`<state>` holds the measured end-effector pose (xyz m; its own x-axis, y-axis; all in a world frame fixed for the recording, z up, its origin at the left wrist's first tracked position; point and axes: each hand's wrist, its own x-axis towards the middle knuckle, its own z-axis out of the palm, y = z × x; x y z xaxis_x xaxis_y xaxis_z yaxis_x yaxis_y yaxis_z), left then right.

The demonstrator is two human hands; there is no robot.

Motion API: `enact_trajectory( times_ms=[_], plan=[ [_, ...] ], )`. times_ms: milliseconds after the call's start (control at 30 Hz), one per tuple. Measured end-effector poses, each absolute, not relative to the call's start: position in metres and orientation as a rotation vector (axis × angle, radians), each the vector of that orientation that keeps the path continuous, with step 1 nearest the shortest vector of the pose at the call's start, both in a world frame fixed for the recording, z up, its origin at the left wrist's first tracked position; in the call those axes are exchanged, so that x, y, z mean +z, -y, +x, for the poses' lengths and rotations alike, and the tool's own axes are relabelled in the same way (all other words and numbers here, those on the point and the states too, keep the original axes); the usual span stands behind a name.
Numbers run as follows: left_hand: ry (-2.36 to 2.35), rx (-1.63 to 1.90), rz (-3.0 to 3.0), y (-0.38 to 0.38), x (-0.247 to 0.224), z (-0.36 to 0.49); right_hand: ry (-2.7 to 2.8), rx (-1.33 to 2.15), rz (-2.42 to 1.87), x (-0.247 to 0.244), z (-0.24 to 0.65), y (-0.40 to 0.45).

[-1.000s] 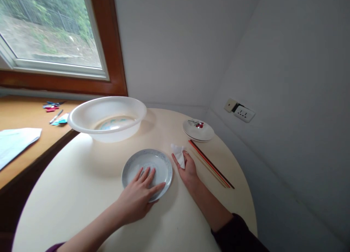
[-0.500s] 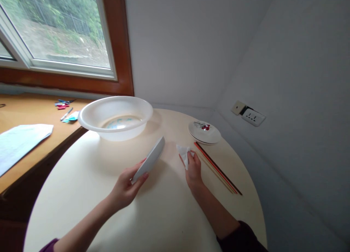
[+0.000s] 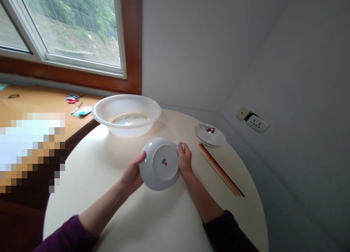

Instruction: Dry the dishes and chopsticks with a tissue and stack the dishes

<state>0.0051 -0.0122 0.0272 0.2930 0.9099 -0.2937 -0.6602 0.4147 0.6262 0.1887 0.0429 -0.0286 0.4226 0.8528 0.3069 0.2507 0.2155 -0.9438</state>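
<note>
A white plate (image 3: 157, 179) is held up over the round table, its underside with a small blue and red mark facing me. My left hand (image 3: 136, 171) grips the plate's left edge, thumb on the underside and the other fingers hidden behind. At the opposite edge, my right hand (image 3: 185, 159) pinches a white tissue (image 3: 177, 144) against the rim. Most of the tissue is covered by the fingers and the plate. To the right of that hand lie several chopsticks (image 3: 221, 170) in dark brown, red and pale wood. Beyond them rest stacked plates (image 3: 216, 137), the top one with a red flower pattern.
A translucent white basin (image 3: 153, 125) stands at the back left of the cream round table (image 3: 153, 223). A wooden desk (image 3: 46, 99) adjoins on the left, with a pen, a blue packet (image 3: 83, 111) and small items. Walls and a socket (image 3: 257, 122) bound the right.
The plate has turned from edge-on to showing its underside. My right hand has brought the tissue leftward to the plate's rim. The whole view has shifted slightly.
</note>
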Motion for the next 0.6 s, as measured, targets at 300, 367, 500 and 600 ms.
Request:
enact_trajectory(
  times_ms=[300, 367, 500, 600],
  plan=[
    [-0.737, 1.132, 0.155, -0.003, 0.020, 0.003, 1.697, 0.602, -1.633, 0.010, 0.152, -0.063],
    [-0.722, 1.123, 0.114, -0.006, 0.016, 0.004, 1.924, 0.560, -1.607, 0.018, 0.136, -0.061],
    [-0.668, 1.174, 0.034, -0.011, 0.005, 0.004, 2.332, 0.360, -1.440, 0.027, 0.108, -0.052],
    [-0.549, 1.183, 0.020, -0.013, 0.001, 0.002, 2.519, 0.283, -1.355, 0.027, 0.095, -0.038]
  ],
)
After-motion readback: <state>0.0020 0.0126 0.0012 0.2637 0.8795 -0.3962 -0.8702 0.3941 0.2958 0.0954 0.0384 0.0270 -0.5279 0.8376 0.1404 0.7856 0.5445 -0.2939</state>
